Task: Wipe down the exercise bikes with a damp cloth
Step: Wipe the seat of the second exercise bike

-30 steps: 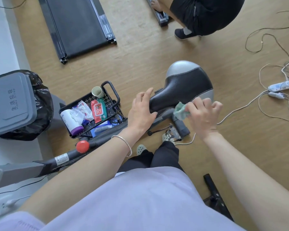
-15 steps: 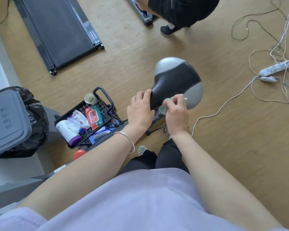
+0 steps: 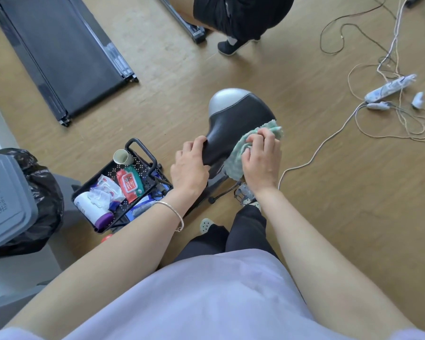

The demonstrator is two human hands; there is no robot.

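Black-and-silver bike saddle (image 3: 233, 119) at centre of the head view, over a tan wood floor (image 3: 329, 192). Left hand (image 3: 189, 168) clamped on the saddle's narrow near nose, thumb below, fingers curled over the top: grip narrow, holding the saddle. Silver bangle (image 3: 174, 212) on the left wrist. Right hand (image 3: 260, 160) closed around a bunched green cloth (image 3: 236, 160), pressing it against the saddle's right flank; one corner of the cloth sticking out beyond the fingers at the far right, the rest hanging below the palm. Grip narrow, holding the cloth. Both hands just beside each other, apart, the saddle nose between them.

Below the saddle, dark frame parts and a thin black lever (image 3: 221, 195), partly hidden by the hands. Black mesh caddy (image 3: 142, 182) on the floor just left of the left hand, holding a paper cup (image 3: 122, 157) at its far end, a red-and-green wipes pack (image 3: 129, 185), crumpled clear packets, and a white bottle with a purple cap (image 3: 91, 211) lying at its near end. Grey bin lid (image 3: 5, 197) over a black bag at the left edge. Flat black treadmill deck (image 3: 64, 57) at far left. Another person's dark shorts and shoe (image 3: 228, 46) at the far centre. White power strip (image 3: 388, 88) and tangled cords at far right. Pale lilac shirt and dark trousers filling the near edge.
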